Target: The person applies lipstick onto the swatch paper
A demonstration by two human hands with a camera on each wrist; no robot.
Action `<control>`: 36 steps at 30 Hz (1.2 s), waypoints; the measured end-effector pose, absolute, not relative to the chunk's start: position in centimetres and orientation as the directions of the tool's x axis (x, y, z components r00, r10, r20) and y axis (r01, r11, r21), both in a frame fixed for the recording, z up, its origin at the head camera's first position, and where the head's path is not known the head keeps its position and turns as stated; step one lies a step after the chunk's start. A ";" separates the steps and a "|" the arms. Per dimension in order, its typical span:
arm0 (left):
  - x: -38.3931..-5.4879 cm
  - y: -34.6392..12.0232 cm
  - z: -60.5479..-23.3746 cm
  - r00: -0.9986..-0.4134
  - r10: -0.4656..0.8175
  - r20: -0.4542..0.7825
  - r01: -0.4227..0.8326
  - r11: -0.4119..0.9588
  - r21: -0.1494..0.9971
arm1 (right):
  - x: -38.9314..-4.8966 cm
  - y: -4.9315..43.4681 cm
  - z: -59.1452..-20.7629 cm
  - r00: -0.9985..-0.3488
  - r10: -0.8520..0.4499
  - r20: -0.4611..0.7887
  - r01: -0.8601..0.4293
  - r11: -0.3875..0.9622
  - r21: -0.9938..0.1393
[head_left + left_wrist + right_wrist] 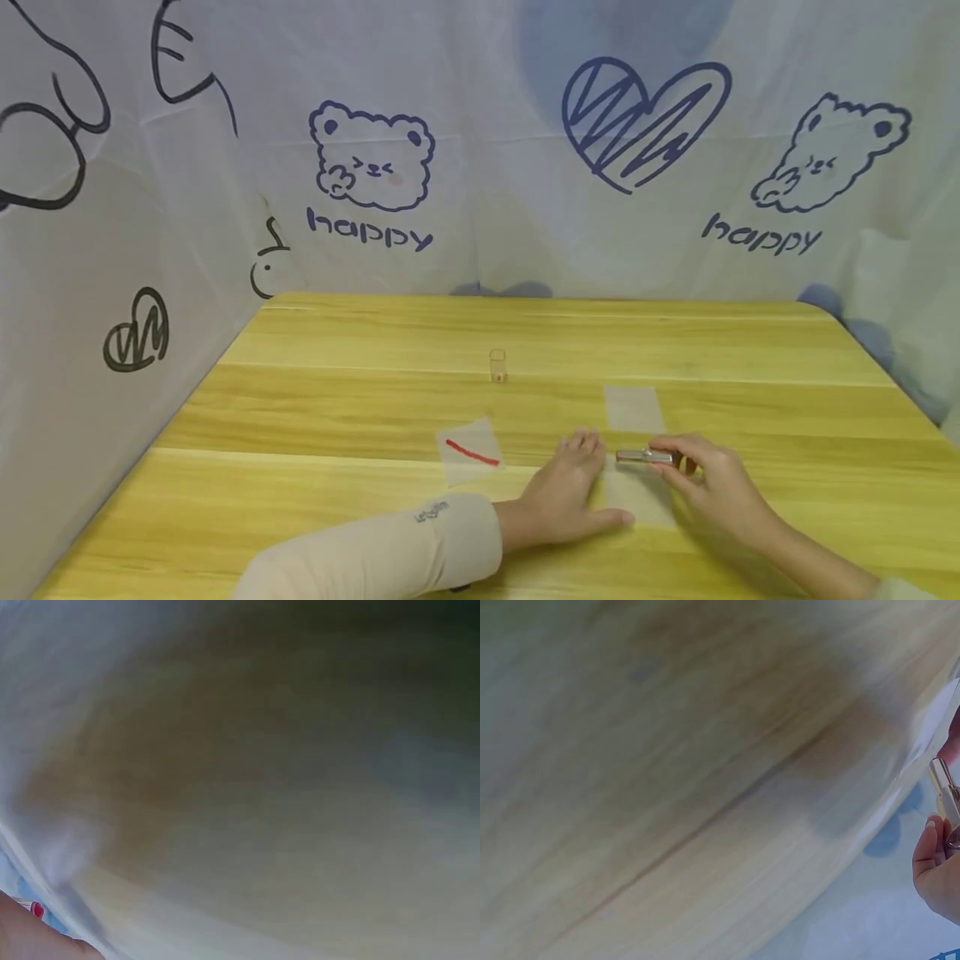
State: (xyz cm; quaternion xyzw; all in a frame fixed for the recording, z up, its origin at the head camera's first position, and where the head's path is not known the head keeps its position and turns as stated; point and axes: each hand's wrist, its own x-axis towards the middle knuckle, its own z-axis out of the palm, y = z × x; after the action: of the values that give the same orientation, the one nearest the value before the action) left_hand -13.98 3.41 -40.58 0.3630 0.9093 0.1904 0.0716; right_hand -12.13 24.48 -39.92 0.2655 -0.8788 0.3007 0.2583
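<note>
My right hand point(716, 483) holds a slim silver lipstick tube point(643, 456) between thumb and fingers. The tube lies nearly level over the upper part of a blank white paper square point(641, 500). In the right wrist view, thumb and fingers pinch the tube point(943, 787) at the right edge. My left hand point(570, 492) lies spread beside the paper, its fingertips near the upper left corner and its thumb reaching over the lower left part. A red end of the lipstick point(37, 909) shows in the left wrist view.
Left of my left hand lies another paper square point(465, 475) with a red stroke across it. A blank paper square point(633, 408) lies farther back. A small clear cap point(498, 367) stands on the wooden table point(337, 400). Printed white cloth point(480, 183) hangs behind.
</note>
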 end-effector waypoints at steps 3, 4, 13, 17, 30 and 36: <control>-13.8 3.5 -40.6 -0.729 0.684 -0.031 0.617 0.675 0.404 | -12.1 24.5 -40.1 -0.718 -0.324 0.616 -0.636 0.667 -0.389; -13.8 3.6 -40.6 -0.730 0.683 -0.043 0.612 0.680 0.404 | -12.1 24.5 -40.2 -0.716 -0.328 0.616 -0.639 0.664 -0.389; -13.8 3.9 -40.7 -0.734 0.677 -0.053 0.611 0.692 0.385 | -12.1 24.3 -40.3 -0.736 -0.334 0.590 -0.619 0.684 -0.385; -13.8 4.0 -40.8 -0.741 0.668 -0.065 0.603 0.705 0.372 | -12.1 24.1 -40.3 -0.717 -0.358 0.598 -0.644 0.669 -0.371; -13.7 4.2 -40.7 -0.748 0.657 -0.092 0.610 0.735 0.296 | -12.1 23.7 -39.9 -0.711 -0.422 0.563 -0.664 0.668 -0.336; -13.6 4.2 -40.3 -0.747 0.657 -0.097 0.614 0.739 0.276 | -12.2 23.2 -39.0 -0.733 -0.455 0.506 -0.642 0.709 -0.292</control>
State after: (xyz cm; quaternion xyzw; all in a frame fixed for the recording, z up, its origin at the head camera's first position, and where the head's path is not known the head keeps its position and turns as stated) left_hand -13.56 4.18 -40.33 0.3427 0.9277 0.1140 0.0946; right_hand -12.22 23.19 -39.00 0.3042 -0.9017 0.2306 0.2030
